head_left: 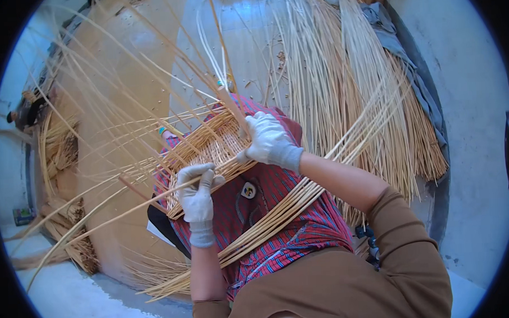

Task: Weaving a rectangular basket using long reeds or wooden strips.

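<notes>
A partly woven wicker basket rests on my lap over a red striped cloth, with long loose rods fanning up and out from its sides. My left hand, in a white glove, is at the basket's near left edge. Its thumb and fingers are closed on a wicker rod that runs off to the lower left. At the near right corner my right hand, gloved too, grips the basket's rim beside a thick upright stick. Its fingertips are partly hidden.
A bundle of pale rods lies across my lap under my forearms. Long loose rods cover the floor at the right, next to a grey cloth. More rod bundles lie along the left wall.
</notes>
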`<act>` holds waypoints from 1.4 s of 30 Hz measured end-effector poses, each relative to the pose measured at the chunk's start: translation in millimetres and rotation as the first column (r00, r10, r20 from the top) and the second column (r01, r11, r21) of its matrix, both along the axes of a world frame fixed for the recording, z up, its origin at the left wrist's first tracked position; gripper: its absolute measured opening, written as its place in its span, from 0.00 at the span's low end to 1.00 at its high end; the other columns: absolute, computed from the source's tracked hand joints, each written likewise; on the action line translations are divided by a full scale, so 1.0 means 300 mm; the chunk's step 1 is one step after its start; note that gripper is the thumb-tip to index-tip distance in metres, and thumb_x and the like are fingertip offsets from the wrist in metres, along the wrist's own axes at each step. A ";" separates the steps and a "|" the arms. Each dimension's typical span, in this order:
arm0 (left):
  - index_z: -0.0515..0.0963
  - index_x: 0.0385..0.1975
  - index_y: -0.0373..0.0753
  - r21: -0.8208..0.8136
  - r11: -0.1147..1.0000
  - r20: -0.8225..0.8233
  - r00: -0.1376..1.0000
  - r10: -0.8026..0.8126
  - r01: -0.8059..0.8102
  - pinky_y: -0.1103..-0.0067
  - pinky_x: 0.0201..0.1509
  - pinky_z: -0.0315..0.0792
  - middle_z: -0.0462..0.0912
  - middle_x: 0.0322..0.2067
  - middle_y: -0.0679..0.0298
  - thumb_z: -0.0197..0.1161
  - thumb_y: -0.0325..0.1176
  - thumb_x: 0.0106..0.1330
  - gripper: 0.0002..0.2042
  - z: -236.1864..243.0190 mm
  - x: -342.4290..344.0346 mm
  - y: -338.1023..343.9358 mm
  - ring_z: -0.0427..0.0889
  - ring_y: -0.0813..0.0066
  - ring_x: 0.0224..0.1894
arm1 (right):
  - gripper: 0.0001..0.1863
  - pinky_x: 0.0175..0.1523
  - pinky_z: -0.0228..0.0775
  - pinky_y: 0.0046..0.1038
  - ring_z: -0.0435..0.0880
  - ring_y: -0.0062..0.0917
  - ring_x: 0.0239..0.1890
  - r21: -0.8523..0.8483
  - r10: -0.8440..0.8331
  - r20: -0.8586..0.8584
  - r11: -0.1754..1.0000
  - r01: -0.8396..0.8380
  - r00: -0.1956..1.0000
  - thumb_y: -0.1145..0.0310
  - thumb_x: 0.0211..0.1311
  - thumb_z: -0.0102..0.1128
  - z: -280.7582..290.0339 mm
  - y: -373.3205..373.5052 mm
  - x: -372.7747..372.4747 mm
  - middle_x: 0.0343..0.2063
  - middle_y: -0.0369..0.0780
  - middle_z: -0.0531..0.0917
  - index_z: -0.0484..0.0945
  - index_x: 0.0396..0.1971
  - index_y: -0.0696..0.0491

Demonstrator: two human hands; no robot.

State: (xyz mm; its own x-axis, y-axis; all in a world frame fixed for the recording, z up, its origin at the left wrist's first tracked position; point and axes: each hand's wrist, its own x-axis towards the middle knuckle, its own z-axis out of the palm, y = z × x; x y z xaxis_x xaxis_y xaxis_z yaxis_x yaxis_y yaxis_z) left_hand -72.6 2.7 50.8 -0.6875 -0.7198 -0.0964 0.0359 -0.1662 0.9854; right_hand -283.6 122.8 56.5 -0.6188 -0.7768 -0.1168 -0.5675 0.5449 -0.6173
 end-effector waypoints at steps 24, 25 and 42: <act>0.73 0.65 0.34 -0.304 0.904 -0.070 0.939 -0.337 0.301 0.65 0.59 0.79 0.88 0.47 0.57 0.51 0.43 0.80 0.22 0.139 -0.708 -0.185 0.85 0.64 0.54 | 0.11 0.42 0.77 0.47 0.85 0.44 0.38 -0.444 -0.482 -0.110 0.806 0.391 0.869 0.66 0.62 0.63 -0.204 -0.089 0.088 0.32 0.44 0.80 0.77 0.44 0.46; 0.74 0.64 0.34 -0.333 0.903 0.028 0.960 -0.278 0.271 0.65 0.58 0.79 0.88 0.45 0.56 0.51 0.43 0.80 0.22 0.101 -0.679 -0.193 0.86 0.64 0.52 | 0.10 0.43 0.77 0.47 0.85 0.44 0.38 -0.420 -0.481 -0.109 0.815 0.399 0.870 0.66 0.62 0.64 -0.202 -0.091 0.085 0.32 0.45 0.81 0.78 0.43 0.47; 0.84 0.45 0.42 0.246 0.831 -0.104 0.866 -0.489 0.499 0.76 0.38 0.78 0.85 0.32 0.67 0.61 0.28 0.72 0.07 -0.426 -0.697 -0.221 0.82 0.74 0.32 | 0.10 0.41 0.79 0.42 0.86 0.42 0.36 -0.476 -0.481 -0.216 0.812 0.338 0.850 0.67 0.61 0.65 -0.232 -0.090 0.094 0.33 0.41 0.83 0.81 0.43 0.45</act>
State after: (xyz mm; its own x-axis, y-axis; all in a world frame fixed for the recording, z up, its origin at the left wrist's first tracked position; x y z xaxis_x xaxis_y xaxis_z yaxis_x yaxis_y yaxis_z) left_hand -281.7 -63.6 -77.1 -0.9512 -0.2363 -0.1984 -0.0851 -0.4172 0.9048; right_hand -255.3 95.8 -13.2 -0.8358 -0.3717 0.4042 -0.5476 0.5105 -0.6630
